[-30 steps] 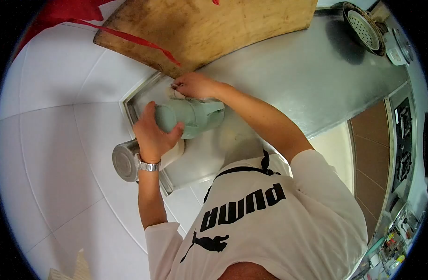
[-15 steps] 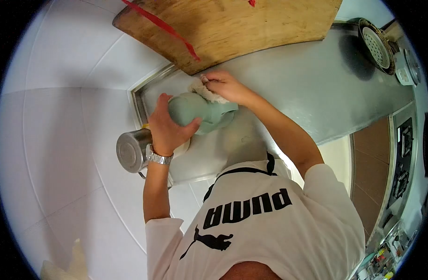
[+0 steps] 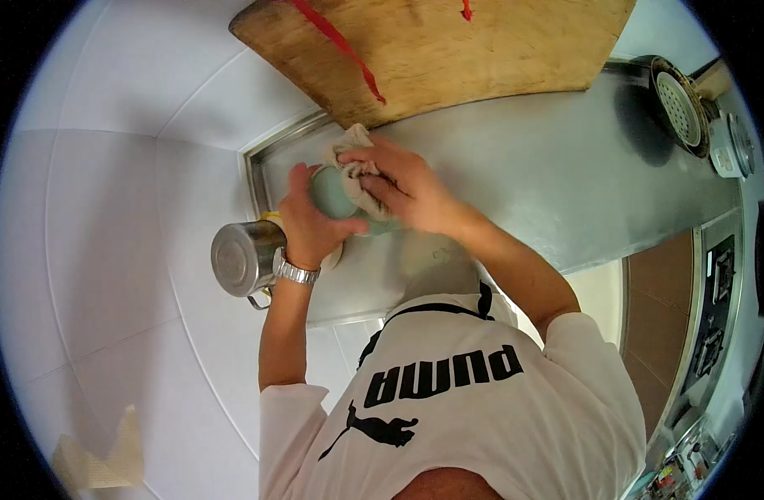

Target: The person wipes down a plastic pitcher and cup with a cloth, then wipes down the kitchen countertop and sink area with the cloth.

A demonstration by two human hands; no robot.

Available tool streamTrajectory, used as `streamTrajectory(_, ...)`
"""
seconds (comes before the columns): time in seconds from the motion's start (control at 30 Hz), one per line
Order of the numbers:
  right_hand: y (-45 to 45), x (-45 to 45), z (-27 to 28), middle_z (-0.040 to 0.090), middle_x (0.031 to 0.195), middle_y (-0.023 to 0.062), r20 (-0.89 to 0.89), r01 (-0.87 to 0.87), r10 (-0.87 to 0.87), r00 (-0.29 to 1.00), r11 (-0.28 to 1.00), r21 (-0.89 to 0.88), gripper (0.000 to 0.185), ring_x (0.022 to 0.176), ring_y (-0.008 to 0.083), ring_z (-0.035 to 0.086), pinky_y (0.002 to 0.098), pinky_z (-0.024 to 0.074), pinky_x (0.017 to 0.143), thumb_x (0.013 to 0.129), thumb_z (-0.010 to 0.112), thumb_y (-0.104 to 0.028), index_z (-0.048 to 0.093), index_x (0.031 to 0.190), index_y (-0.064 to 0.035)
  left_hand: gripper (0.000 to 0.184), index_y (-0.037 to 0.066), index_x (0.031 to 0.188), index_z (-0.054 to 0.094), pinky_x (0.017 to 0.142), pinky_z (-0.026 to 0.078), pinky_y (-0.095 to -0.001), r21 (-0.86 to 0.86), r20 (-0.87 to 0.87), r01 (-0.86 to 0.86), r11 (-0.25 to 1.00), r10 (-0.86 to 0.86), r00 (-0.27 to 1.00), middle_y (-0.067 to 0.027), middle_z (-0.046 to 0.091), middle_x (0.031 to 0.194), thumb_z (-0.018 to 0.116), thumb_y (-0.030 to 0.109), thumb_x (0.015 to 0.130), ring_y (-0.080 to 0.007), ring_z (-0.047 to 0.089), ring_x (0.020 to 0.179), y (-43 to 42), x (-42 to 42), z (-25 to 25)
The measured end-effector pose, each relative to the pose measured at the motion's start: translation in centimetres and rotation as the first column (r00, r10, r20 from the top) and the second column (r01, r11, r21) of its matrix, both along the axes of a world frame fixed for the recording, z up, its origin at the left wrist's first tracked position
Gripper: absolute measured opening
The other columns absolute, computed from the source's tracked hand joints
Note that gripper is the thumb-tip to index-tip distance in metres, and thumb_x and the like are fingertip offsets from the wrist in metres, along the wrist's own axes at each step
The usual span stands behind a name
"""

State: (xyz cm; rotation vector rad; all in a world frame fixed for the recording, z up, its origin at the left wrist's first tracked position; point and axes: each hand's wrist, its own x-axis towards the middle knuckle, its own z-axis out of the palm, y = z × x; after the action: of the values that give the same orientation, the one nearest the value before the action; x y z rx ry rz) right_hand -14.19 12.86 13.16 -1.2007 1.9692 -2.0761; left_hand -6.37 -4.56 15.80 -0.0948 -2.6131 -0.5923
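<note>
At the far left, a metal pot (image 3: 247,257) sits close beside the watch on the left wrist. The left hand (image 3: 314,218) is curved around the round end of a pale green jug (image 3: 332,192), which is over the near left part of the metal bench (image 3: 515,175). To its right, the right hand (image 3: 409,187) grips a bunched, off-white cloth (image 3: 357,167) against the jug. Above the hands is a wooden board (image 3: 449,54) with red ribbon (image 3: 342,42) across it. Farther right are a pan (image 3: 699,137) with a holed white strainer (image 3: 679,108), then a stove (image 3: 717,287).
</note>
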Motion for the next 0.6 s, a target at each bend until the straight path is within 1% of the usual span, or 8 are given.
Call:
streamTrajectory(0.07, -0.7, -1.1, 0.9, 0.054, 0.094, 0.0136, -0.03, -0.038, 0.04, 0.999, 0.997, 0.066, 0.03, 0.086, 0.0264, 0.054, 0.0325, 0.0448, 0.075, 0.08, 0.055, -0.005, 0.057, 0.111, -0.0055, 0.111, -0.007, 0.11, 0.042, 0.065, 0.051, -0.0375, -0.083, 0.001, -0.012, 0.997, 0.012, 1.0, -0.0202, 0.061, 0.089, 0.081, 0.062, 0.032, -0.0342, 0.063, 0.077, 0.0, 0.1, 0.2)
streamTrajectory(0.17, -2.2, -2.5, 2.1, 0.058, 0.091, 0.0133, -0.083, -0.051, 0.066, 0.994, 0.985, 0.168, 0.026, 0.085, 0.028, 0.056, 0.0331, 0.045, 0.075, 0.079, 0.059, -0.013, 0.059, 0.104, -0.0047, 0.114, -0.008, 0.112, 0.04, 0.066, 0.051, -0.0373, -0.09, 0.049, -0.077, 0.993, 0.082, 0.995, -0.0223, 0.061, 0.089, 0.083, 0.059, 0.03, -0.0353, 0.063, 0.079, 0.3, 0.4, 0.4)
streamTrajectory(0.23, -3.1, -3.1, 2.8, 0.059, 0.096, 0.0136, 0.032, -0.135, 0.132, 0.991, 0.931, 0.34, 0.026, 0.085, 0.0283, 0.056, 0.0337, 0.0452, 0.075, 0.077, 0.06, -0.016, 0.06, 0.1, -0.0035, 0.115, -0.008, 0.113, 0.038, 0.066, 0.051, -0.0373, -0.068, 0.048, -0.085, 0.994, 0.088, 0.995, -0.0229, 0.061, 0.09, 0.083, 0.058, 0.03, -0.0354, 0.063, 0.079, 0.1, 0.3, 0.2)
streamTrajectory(0.3, -3.3, -2.6, 2.5, 0.06, 0.097, 0.0138, -0.023, -0.091, 0.102, 0.994, 0.949, 0.304, 0.028, 0.085, 0.0287, 0.057, 0.034, 0.0452, 0.076, 0.077, 0.061, -0.015, 0.059, 0.102, -0.003, 0.116, -0.008, 0.114, 0.037, 0.066, 0.051, -0.0373, -0.046, 0.05, -0.102, 0.994, 0.104, 0.993, -0.0234, 0.061, 0.09, 0.084, 0.057, 0.03, -0.0354, 0.063, 0.08, 0.0, 0.5, 0.0)
streamTrajectory(0.37, -2.8, -2.2, 2.5, 0.06, 0.097, 0.0141, -0.084, -0.051, 0.076, 0.994, 0.963, 0.264, 0.031, 0.085, 0.029, 0.057, 0.0343, 0.0453, 0.077, 0.076, 0.061, -0.013, 0.059, 0.104, -0.0025, 0.114, -0.007, 0.112, 0.037, 0.067, 0.051, -0.0379, -0.003, -0.088, -0.067, 0.998, 0.067, 0.994, -0.0236, 0.061, 0.089, 0.083, 0.059, 0.031, -0.0358, 0.063, 0.081, -0.2, 0.4, -0.6)
streamTrajectory(0.43, -1.6, -1.3, 3.0, 0.059, 0.1, 0.0143, 0.06, -0.107, 0.097, 0.993, 0.972, 0.208, 0.039, 0.088, 0.0293, 0.057, 0.0346, 0.0448, 0.081, 0.073, 0.063, -0.011, 0.056, 0.11, -0.0026, 0.114, -0.007, 0.111, 0.038, 0.068, 0.051, -0.0379, 0.027, -0.143, -0.091, 0.995, 0.094, 0.985, -0.0231, 0.061, 0.09, 0.083, 0.06, 0.03, -0.0356, 0.063, 0.081, -0.6, 0.6, -1.9)
streamTrajectory(0.47, -1.1, -1.0, 3.3, 0.059, 0.1, 0.0143, 0.056, -0.114, 0.105, 0.993, 0.97, 0.213, 0.039, 0.088, 0.0293, 0.057, 0.0346, 0.0448, 0.081, 0.073, 0.063, -0.011, 0.056, 0.11, -0.0026, 0.113, -0.006, 0.11, 0.039, 0.068, 0.051, -0.0379, 0.055, -0.196, -0.099, 0.994, 0.108, 0.975, -0.0227, 0.062, 0.091, 0.082, 0.061, 0.03, -0.0355, 0.063, 0.082, -0.6, 0.7, -2.4)
streamTrajectory(0.6, -0.2, -0.7, 4.2, 0.056, 0.104, 0.0142, -0.003, -0.083, 0.091, 0.996, 0.925, 0.37, 0.048, 0.094, 0.0292, 0.055, 0.0351, 0.0441, 0.083, 0.071, 0.065, -0.01, 0.052, 0.117, -0.0054, 0.11, -0.006, 0.108, 0.04, 0.069, 0.051, -0.0381, 0.209, -0.041, -0.116, 0.971, 0.127, 0.991, -0.0209, 0.062, 0.091, 0.082, 0.061, 0.031, -0.0348, 0.063, 0.082, 0.3, 0.8, -1.6)
